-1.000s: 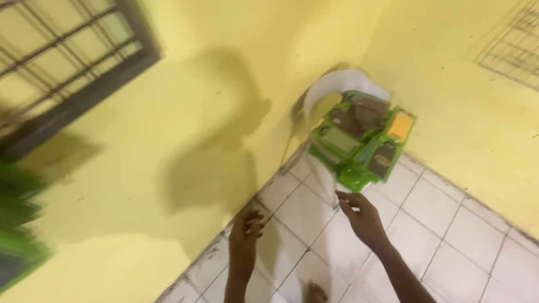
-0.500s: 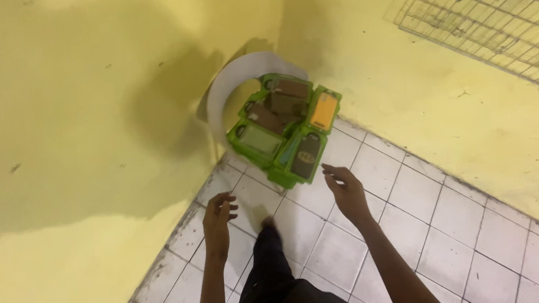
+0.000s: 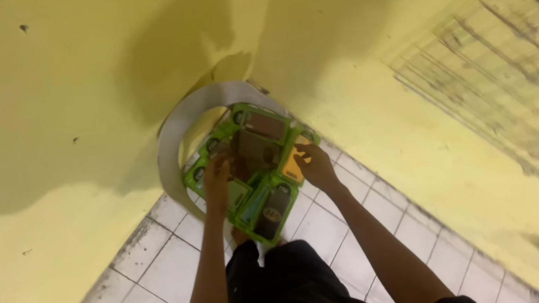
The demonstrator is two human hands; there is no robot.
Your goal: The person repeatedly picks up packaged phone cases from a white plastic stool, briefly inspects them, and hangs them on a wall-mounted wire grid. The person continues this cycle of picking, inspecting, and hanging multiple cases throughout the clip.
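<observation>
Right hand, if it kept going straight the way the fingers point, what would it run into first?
The right hand already rests on the orange-fronted green package in the stack. Pushing on, it would likely meet the brown package beside it, though depth is unclear.

Bright green packages with brown and orange panels; a pale grey ring at nine o'clock; yellow walls; white tiles.
</observation>
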